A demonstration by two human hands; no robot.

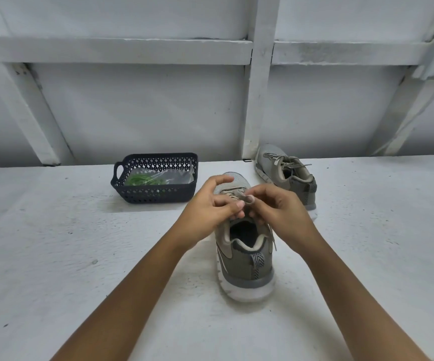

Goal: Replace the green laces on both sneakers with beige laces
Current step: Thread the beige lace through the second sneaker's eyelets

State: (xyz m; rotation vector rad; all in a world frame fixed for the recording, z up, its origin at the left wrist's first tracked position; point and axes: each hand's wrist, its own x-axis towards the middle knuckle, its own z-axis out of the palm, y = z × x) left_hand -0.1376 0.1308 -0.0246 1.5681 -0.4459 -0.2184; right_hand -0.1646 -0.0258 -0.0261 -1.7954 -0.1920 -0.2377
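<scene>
Head view: grey-olive sneaker (247, 259), beige lace (238, 195) pinched in fingers (233, 205) of left hand (209, 208) and right hand (282, 208)

You see a dark lattice basket (156, 196) on the speckled white table (54, 243), its handle at the left | inside it lies a clear plastic bag (180, 176), perhaps folded | behind the table you have a white wall (137, 108) crossed by white beams (259, 87)

Both bare forearms reach forward and converge. The left hand (210, 204) and right hand (281, 207) meet fingertip to fingertip, thumbs and curled fingers pinching a beige lace (240, 196).
</scene>
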